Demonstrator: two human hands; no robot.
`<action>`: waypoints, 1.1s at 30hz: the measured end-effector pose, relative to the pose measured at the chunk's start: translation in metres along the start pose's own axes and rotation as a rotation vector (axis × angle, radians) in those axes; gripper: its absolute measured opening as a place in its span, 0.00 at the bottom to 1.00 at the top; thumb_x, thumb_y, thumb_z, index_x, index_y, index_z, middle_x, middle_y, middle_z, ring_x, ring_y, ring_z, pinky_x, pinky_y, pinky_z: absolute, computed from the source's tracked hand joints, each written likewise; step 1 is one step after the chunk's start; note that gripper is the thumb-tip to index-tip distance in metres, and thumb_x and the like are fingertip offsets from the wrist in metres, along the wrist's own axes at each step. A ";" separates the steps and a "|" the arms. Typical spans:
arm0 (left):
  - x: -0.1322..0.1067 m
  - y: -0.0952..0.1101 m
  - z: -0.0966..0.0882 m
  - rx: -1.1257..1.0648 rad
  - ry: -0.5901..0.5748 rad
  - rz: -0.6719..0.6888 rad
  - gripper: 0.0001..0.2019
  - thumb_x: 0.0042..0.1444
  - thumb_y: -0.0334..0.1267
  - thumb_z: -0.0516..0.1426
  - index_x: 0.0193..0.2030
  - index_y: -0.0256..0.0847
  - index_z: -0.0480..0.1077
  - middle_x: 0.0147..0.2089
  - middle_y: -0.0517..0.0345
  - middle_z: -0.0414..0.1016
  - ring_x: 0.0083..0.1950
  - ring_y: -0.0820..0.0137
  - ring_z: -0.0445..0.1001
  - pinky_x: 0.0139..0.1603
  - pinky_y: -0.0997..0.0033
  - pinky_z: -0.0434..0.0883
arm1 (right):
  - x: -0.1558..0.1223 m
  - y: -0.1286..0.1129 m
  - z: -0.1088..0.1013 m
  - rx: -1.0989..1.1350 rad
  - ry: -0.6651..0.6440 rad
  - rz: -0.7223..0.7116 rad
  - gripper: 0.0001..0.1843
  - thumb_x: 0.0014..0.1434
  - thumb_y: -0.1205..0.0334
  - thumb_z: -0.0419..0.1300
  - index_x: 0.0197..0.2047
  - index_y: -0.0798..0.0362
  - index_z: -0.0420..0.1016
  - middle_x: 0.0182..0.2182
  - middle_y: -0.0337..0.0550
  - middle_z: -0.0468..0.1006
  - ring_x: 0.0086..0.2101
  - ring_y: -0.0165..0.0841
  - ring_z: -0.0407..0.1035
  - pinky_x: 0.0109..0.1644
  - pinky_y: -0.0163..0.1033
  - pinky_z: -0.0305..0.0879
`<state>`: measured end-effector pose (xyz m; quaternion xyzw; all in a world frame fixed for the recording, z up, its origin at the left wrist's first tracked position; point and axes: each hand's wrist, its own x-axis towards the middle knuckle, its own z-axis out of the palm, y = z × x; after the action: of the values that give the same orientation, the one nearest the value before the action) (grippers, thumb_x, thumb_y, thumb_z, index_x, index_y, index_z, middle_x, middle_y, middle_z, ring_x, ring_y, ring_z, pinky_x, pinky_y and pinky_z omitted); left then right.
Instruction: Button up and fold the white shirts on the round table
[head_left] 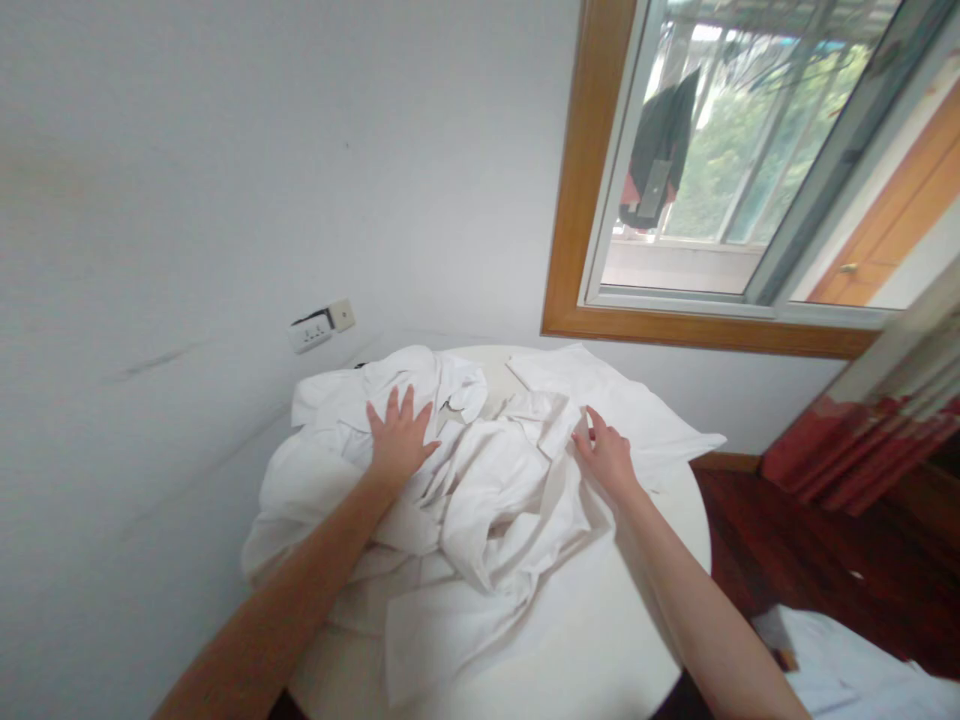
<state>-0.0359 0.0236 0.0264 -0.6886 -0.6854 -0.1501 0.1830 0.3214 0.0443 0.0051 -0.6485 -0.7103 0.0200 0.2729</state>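
A crumpled heap of white cloth (495, 480), like bed linen, covers much of a round white table (637, 620). My left hand (401, 435) lies on the left part of the heap, fingers spread and palm down. At the heap's right side, my right hand (609, 455) has its thumb and fingers bent around an edge of the cloth. Just beyond that hand, a flatter white piece of cloth (622, 395) reaches over the table's right rim. Whether the pieces are joined is hidden by the folds.
A white wall with a power socket (311, 333) rises behind the table. To the right are a wood-framed window (562, 250) and a red and beige curtain (847, 440). More white fabric (840, 660) lies low at the right, over the dark wooden floor (772, 540).
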 end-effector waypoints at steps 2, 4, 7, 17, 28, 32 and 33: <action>-0.005 -0.005 0.002 0.075 -0.137 -0.115 0.40 0.49 0.56 0.59 0.68 0.45 0.54 0.74 0.42 0.35 0.71 0.38 0.35 0.59 0.24 0.44 | -0.004 -0.002 0.000 0.016 -0.049 -0.023 0.34 0.63 0.52 0.52 0.68 0.53 0.48 0.44 0.50 0.77 0.45 0.41 0.69 0.47 0.43 0.57; -0.007 -0.009 0.002 0.076 -0.282 -0.155 0.45 0.48 0.57 0.60 0.70 0.47 0.49 0.74 0.41 0.32 0.70 0.36 0.39 0.55 0.25 0.53 | -0.007 -0.004 0.001 0.012 -0.092 -0.069 0.36 0.62 0.52 0.52 0.69 0.54 0.45 0.48 0.53 0.75 0.46 0.43 0.69 0.48 0.44 0.58; -0.006 -0.018 0.000 0.081 -0.371 -0.100 0.40 0.52 0.46 0.59 0.70 0.50 0.47 0.74 0.44 0.37 0.66 0.40 0.51 0.52 0.36 0.64 | -0.011 -0.007 0.006 -0.029 -0.134 -0.129 0.42 0.60 0.55 0.55 0.70 0.55 0.39 0.53 0.56 0.72 0.50 0.45 0.66 0.49 0.45 0.59; 0.021 -0.074 -0.012 0.088 -0.343 0.250 0.36 0.51 0.22 0.45 0.67 0.51 0.56 0.59 0.53 0.69 0.55 0.61 0.66 0.47 0.65 0.69 | -0.005 -0.008 0.016 -0.011 -0.107 -0.447 0.44 0.51 0.79 0.46 0.70 0.54 0.41 0.55 0.50 0.72 0.53 0.36 0.66 0.58 0.45 0.55; 0.011 -0.061 0.007 0.092 -0.222 0.392 0.28 0.50 0.25 0.50 0.59 0.45 0.67 0.58 0.49 0.70 0.54 0.59 0.65 0.51 0.61 0.66 | -0.005 -0.005 0.008 -0.255 0.043 -0.310 0.27 0.58 0.70 0.53 0.61 0.53 0.64 0.59 0.55 0.66 0.56 0.45 0.62 0.60 0.54 0.52; 0.001 -0.053 0.018 0.120 -0.147 0.335 0.27 0.53 0.26 0.48 0.60 0.44 0.66 0.60 0.49 0.68 0.52 0.57 0.66 0.50 0.58 0.67 | -0.011 -0.014 -0.015 -0.125 0.148 -0.335 0.15 0.60 0.63 0.54 0.49 0.50 0.75 0.57 0.51 0.68 0.55 0.45 0.61 0.58 0.53 0.55; -0.001 -0.052 0.017 0.117 -0.146 0.328 0.28 0.53 0.26 0.48 0.61 0.44 0.66 0.60 0.49 0.68 0.52 0.57 0.66 0.50 0.57 0.67 | -0.014 -0.019 -0.021 -0.066 0.160 -0.378 0.13 0.61 0.62 0.54 0.46 0.50 0.76 0.56 0.51 0.69 0.55 0.44 0.61 0.58 0.53 0.55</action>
<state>-0.0891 0.0304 0.0138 -0.7883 -0.5831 -0.0281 0.1945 0.3129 0.0217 0.0257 -0.5117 -0.7958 -0.1066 0.3059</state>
